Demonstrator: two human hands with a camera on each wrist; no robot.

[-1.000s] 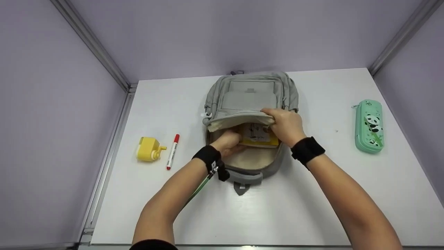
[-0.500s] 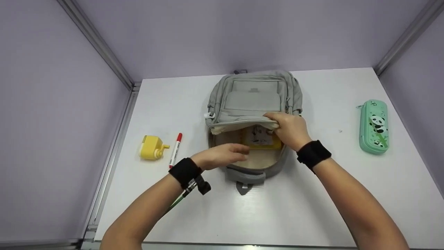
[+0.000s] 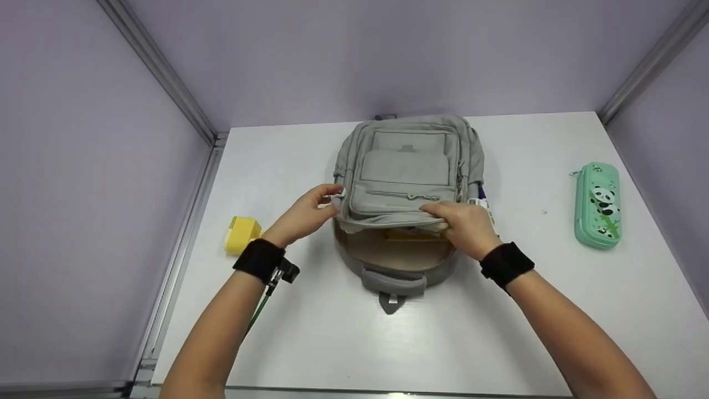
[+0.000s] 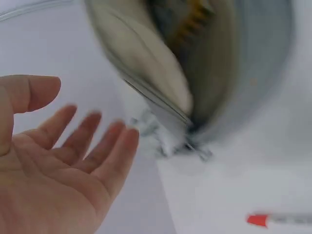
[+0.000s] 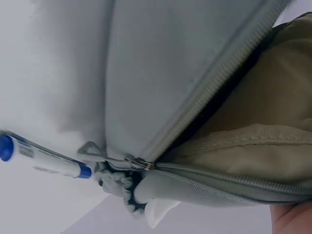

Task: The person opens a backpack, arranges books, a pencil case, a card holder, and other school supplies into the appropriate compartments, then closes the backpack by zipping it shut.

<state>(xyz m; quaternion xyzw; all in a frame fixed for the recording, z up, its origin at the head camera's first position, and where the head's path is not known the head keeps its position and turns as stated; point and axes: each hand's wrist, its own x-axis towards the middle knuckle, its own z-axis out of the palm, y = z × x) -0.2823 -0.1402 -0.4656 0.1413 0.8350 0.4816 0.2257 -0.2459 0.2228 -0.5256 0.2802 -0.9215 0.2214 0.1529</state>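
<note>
At the middle of the table, towards the rear: the grey backpack lies with its unzipped mouth and carry handle facing the person.
Right hand: fingers grasp the rim of the front flap near its right end, holding it raised over the mouth.
Left hand: fingers released, loosely spread, just beside the backpack's left edge.
Bag interior: a yellow item rests inside; the flap masks most of it in the head view.
Zip slider: at a corner of the mouth, the toothed edges parted from it.
Right flank: a blue-and-white marker is near the slider; whether it sits in a side pocket cannot be told.
Left flank: a yellow block-shaped object is partly covered by the left arm's black wristband; a red-capped marker shows in the left wrist view.
Right side of the table: a green pencil case with panda print lies well apart from the backpack.
Surround: lilac panels and metal rails enclose the rear and both sides.
</note>
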